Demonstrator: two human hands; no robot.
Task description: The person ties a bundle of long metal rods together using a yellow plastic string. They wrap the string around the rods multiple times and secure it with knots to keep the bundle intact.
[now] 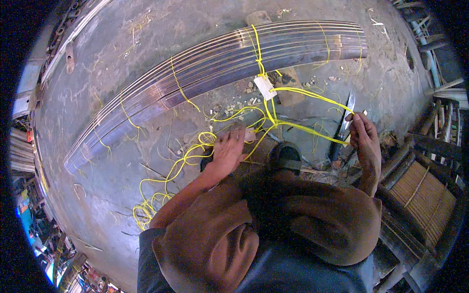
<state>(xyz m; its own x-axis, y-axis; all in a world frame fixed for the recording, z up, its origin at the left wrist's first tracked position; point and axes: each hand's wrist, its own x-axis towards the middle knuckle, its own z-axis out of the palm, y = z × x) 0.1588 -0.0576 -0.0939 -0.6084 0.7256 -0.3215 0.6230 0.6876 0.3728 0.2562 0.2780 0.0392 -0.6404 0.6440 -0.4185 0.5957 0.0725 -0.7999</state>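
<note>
Right hand (365, 141) pinching taut yellow cord (312, 131); left hand (228, 149) clenched on slack loops near floor centre. Cord tied around strip bundle (215, 68). Risks: knife (343, 124) beside right fingers nicking cord; loose coils snagging, knot slipping.

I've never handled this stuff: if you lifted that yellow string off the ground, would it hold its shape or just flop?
The yellow string would probably flop: it lies in loose curls on the concrete floor. It likely weighs little, being thin. Between the left hand and right hand it runs straight, so it seems to hold tension.
</note>
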